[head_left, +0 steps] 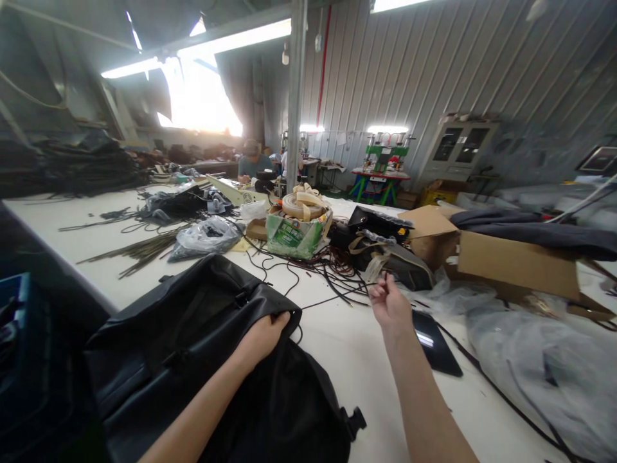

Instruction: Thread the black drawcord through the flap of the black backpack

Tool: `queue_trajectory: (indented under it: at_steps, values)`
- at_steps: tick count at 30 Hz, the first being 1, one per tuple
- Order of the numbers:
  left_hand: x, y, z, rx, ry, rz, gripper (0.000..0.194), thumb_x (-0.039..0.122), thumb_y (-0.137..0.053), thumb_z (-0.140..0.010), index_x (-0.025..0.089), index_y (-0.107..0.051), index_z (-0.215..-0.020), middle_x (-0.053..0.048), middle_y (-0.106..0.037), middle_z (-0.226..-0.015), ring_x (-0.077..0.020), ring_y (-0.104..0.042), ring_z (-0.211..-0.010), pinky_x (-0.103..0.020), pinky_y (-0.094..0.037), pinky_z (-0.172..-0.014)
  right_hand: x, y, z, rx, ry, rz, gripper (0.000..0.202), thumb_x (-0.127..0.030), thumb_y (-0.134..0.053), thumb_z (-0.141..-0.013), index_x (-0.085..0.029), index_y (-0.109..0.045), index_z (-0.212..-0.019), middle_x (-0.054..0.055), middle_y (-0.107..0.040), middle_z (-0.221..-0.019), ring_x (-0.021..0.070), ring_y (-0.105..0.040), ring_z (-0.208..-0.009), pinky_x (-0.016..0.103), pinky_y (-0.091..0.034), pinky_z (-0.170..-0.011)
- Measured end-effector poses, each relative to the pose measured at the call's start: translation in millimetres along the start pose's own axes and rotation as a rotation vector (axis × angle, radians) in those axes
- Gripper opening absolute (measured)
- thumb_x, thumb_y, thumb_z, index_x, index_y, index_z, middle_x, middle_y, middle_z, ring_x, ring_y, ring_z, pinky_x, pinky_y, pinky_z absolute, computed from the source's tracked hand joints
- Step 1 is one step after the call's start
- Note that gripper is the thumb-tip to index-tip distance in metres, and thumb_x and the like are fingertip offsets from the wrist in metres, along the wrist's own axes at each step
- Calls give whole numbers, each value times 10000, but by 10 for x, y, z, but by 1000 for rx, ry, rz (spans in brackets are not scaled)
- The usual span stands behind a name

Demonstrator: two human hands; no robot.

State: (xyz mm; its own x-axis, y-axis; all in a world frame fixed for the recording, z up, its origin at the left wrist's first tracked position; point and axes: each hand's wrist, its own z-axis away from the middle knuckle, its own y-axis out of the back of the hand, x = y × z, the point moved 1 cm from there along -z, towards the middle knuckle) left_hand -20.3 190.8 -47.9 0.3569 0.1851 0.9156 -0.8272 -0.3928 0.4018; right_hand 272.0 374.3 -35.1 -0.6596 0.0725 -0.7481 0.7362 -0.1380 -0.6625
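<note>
So the left hand [263,337] has its fingers closed on the black bag's [144,321] top edge, right by the corner. A thin cord [332,299] runs off that corner, pretty straight, out to the bag's right. The right hand [388,299] is out there, well apart from the bag, fingertips pinched, looks like on the cord. Left's nearer the corner.

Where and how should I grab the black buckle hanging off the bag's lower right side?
I'd pinch the black buckle across its wide outer end, coming from the right. It juts out past the edge of the black bag, with bare white tabletop beside it, so fingers should have room there. The bag's limp material crowds its inner end.
</note>
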Motion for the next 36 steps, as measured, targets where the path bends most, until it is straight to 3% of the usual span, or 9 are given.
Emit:
queue_trajectory:
  at_steps: [8,11,15,20,24,27,30,33,36]
  values:
    - [-17,61,170,-49,179,253,258,304,-806,-897,144,-812,-1099,-144,-817,-1151,-348,-724,-1163,-455,-481,-1134,-601,50,20,71,321,10,205,-297,-875,-954,-194,-714,-1026,-63,-640,-811,55,-585,-632,200,-586,-657]
    - [-25,148,220,-105,241,440,264,293,-826,-920,154,-834,-1144,-122,-817,-1207,-269,-722,-1108,-332,-538,-947,-711,50,80,87,404,25,245,-289,-921,-900,-203,-738,-1040,-47,-694,-864,56,-624,-667,198,-597,-675]
    - [-11,164,358,-147,390,704,209,272,-861,-943,111,-836,-1075,-136,-793,-1123,-156,-673,-849,-221,-489,-651,-778,21,149,101,459,36,309,-296,-970,-835,-183,-777,-1048,-14,-745,-888,54,-627,-653,172,-575,-621]
    - [70,-16,494,-107,557,1096,385,421,-650,-1099,83,-783,-972,-186,-759,-1020,-181,-745,-847,-248,-634,-712,-762,-98,234,101,499,47,472,-318,-1026,-732,-170,-788,-1111,31,-811,-908,69,-651,-642,180,-596,-623]
    - [100,-128,468,29,572,1249,360,419,-632,-1106,95,-770,-1031,-161,-773,-946,-212,-785,-815,-282,-696,-717,-698,-283,432,67,634,249,406,-378,-972,-807,-167,-799,-1106,74,-842,-964,111,-691,-656,242,-605,-640]
    - [61,-208,450,89,587,1247,198,264,-666,-1090,97,-765,-1130,-186,-820,-1044,-251,-836,-894,-307,-728,-746,-526,-472,673,-102,732,593,268,-390,-887,-919,-192,-835,-1092,60,-832,-930,163,-719,-695,298,-601,-691]
    - [4,-280,450,124,565,1245,184,162,-674,-1070,88,-758,-1217,-213,-833,-1176,-289,-848,-1057,-335,-742,-880,-175,-654,903,-509,805,981,160,-323,-716,-1064,-241,-834,-1135,71,-834,-1016,227,-769,-873,344,-599,-829]
    - [-38,-318,453,156,538,1252,181,125,-664,-1067,85,-764,-1213,-211,-839,-1203,-290,-845,-1097,-357,-736,-947,246,-744,1039,-875,835,1243,290,-190,-562,-1111,-261,-809,-1246,92,-832,-1145,264,-764,-1049,376,-564,-941]
    - [-51,-335,456,157,514,1270,163,96,-636,-1073,65,-772,-1159,-221,-841,-1208,-294,-846,-1094,-385,-731,-983,535,-741,1078,-987,808,1331,338,-113,-559,-1077,-259,-814,-1245,88,-834,-1130,268,-754,-1040,378,-543,-928]
